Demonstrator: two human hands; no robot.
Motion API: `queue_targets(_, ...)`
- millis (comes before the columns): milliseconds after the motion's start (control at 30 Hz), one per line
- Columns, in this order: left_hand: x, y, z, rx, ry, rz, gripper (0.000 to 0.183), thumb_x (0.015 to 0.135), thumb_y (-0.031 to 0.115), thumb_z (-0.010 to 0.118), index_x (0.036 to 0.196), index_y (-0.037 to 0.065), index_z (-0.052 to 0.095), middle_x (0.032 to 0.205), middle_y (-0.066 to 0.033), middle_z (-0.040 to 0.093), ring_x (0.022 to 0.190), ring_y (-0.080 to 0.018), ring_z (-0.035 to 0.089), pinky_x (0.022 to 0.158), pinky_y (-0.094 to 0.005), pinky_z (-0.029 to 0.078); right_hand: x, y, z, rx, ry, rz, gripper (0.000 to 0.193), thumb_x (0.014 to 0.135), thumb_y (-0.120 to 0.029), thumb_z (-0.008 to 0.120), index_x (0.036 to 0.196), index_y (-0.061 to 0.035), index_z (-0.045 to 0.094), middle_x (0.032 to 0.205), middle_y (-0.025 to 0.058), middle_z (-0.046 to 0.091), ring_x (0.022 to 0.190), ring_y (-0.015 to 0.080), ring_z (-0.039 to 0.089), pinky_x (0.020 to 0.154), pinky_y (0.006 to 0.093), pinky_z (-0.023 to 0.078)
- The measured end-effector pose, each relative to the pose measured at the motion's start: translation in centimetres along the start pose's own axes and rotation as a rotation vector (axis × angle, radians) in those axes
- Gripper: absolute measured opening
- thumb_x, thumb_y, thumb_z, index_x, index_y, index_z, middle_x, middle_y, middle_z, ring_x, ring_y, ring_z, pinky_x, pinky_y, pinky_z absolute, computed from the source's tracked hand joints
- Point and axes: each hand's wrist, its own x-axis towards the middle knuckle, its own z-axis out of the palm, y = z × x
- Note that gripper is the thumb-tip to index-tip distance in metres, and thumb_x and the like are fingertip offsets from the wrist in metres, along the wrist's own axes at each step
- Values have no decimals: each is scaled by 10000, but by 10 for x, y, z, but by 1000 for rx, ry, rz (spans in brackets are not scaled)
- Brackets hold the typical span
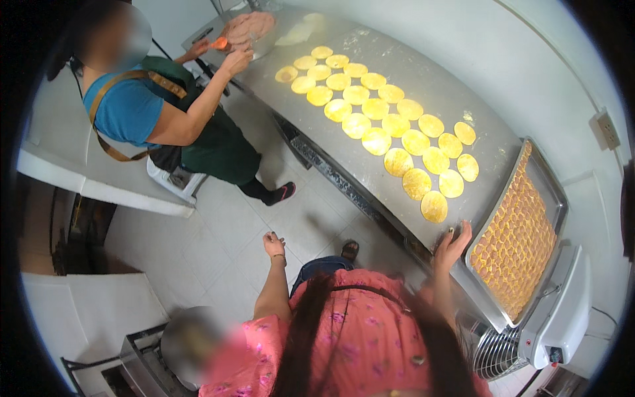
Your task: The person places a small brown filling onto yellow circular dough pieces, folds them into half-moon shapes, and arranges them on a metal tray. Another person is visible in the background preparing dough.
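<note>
My right hand (452, 246) rests on the near edge of the metal table (370, 188), thumb and fingers apart, holding nothing. Just beside it is a large metal tray (562, 198) packed with small brown-and-yellow pieces (516, 238). The closest of the yellow dough rounds (434, 206) lies a short way beyond my fingers. Several more flat rounds are spread in rows along the table. Off to the left, my left hand (274, 245) hangs over the floor, away from the table, with loosely bent fingers and nothing visible in it.
At the table's far left end a co-worker (142, 109) in a dark green apron holds an orange tool (219, 43) by a bowl of pinkish-brown filling (248, 28). A white machine with a wire guard (496, 347) stands below the tray. A wall outlet (604, 129) is at right.
</note>
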Motion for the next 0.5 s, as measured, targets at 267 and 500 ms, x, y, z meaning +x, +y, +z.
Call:
queue_targets(267,38,143,80,41,-139,584,221,915,199,527,1056,46,602,980,-92,603,753,-167,613,635,-266,497,-4,-6,-2,-8,3,19,503,781,40,465,1279,46,390,1307,250,384,1240,410,352,1060,452,254)
queue_targets(500,122,323,185,291,79,956,175,816,209,603,904,73,671,822,-146,619,796,-300,603,742,-384,474,-5,-24,-14,-33,-99,75,478,814,4,453,1288,29,395,1323,237,382,1253,398,348,1063,453,242)
